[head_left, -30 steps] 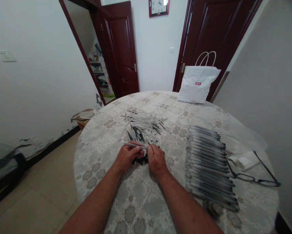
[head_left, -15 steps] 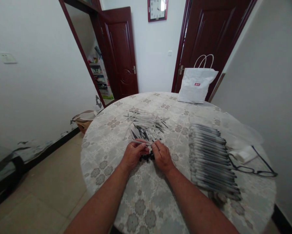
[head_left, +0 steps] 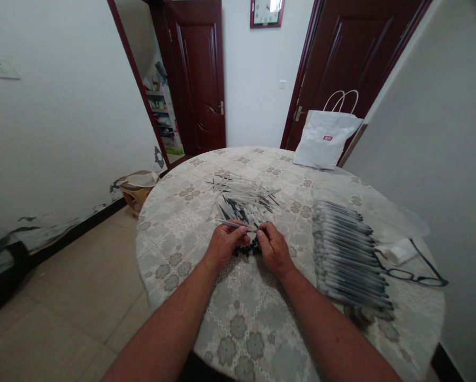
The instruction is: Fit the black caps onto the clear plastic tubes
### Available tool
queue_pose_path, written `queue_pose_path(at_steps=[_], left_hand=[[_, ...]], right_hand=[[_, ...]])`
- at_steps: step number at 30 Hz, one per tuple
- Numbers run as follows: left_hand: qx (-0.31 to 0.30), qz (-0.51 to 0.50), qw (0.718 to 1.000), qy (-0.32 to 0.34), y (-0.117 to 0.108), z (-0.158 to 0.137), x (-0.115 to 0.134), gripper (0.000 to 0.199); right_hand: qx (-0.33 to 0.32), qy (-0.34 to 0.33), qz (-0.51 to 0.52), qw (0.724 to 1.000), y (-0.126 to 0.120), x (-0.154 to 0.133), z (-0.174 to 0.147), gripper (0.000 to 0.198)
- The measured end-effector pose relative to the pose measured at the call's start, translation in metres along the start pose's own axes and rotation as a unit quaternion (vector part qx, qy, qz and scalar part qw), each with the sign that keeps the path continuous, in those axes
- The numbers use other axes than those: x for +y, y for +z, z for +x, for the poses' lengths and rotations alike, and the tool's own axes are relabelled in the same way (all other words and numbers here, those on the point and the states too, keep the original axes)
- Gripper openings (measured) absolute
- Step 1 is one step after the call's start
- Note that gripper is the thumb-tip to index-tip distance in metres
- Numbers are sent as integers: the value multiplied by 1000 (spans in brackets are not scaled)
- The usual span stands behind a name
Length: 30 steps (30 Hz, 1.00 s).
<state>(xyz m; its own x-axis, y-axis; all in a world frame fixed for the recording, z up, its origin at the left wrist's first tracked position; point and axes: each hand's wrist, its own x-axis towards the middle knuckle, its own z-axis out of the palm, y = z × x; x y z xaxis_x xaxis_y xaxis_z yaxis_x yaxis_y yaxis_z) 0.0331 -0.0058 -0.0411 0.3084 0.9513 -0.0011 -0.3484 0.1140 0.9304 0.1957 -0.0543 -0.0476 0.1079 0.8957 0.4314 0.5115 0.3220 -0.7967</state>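
Observation:
A slim whitish pen (head_left: 228, 223) lies across my left hand (head_left: 223, 245), whose fingers are closed around it. At the pen's right end, the fingertips of my right hand (head_left: 275, 249) pinch together; any small part between them is too small to make out. Just beyond the hands is a loose heap of pen parts (head_left: 243, 191), with clear and white tubes and dark thin pieces. Short white pieces (head_left: 259, 213) lie at its near side. Small black pieces (head_left: 243, 250) sit beneath my fingers, partly hidden.
To the right, many pens lie side by side in a thick stack (head_left: 347, 257). Beyond them are black-framed glasses (head_left: 400, 274), a white roll (head_left: 400, 250) and clear plastic film. A white paper bag (head_left: 325, 139) stands at the far edge of the round, cloth-covered table (head_left: 174, 223).
The view has shifted slightly, so the table's things appear a little displaced. Both hands keep the pen between them, with the right fingertips still at its end.

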Motion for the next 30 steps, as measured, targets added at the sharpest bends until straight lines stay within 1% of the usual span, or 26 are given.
queue_pose_path(at_steps=[3,5,10,12,16,20,23,27,30], left_hand=[[-3,-10,1000,-1,1,0,-1,34],[-5,-12,1000,0,1,0,-1,34],[-3,-6,1000,6,1,0,1,36],[-5,-7,1000,4,1,0,1,37],[-11,-8,1000,-1,0,0,1,40],[-15,-3,1000,-1,-1,-1,0,40],[-9,3,1000,7,-1,-1,0,40],[-2,11,1000,7,0,-2,0,42],[-8,15,1000,4,-1,-2,0,42]], right_hand=[[-21,15,-2,1000,1,1,0,29],[-22,19,4,1000,1,2,-1,33],[-16,-10,6,1000,-3,0,-1,25],[-19,-13,-2,1000,-4,-2,-1,25],[-25,11,21,999,0,-2,-2,35],[-36,54,81,995,6,2,-3,42],[-39,52,94,993,6,2,-4,39],[-35,27,55,997,1,-1,-5,31],[-41,39,65,996,1,-1,-4,37]])
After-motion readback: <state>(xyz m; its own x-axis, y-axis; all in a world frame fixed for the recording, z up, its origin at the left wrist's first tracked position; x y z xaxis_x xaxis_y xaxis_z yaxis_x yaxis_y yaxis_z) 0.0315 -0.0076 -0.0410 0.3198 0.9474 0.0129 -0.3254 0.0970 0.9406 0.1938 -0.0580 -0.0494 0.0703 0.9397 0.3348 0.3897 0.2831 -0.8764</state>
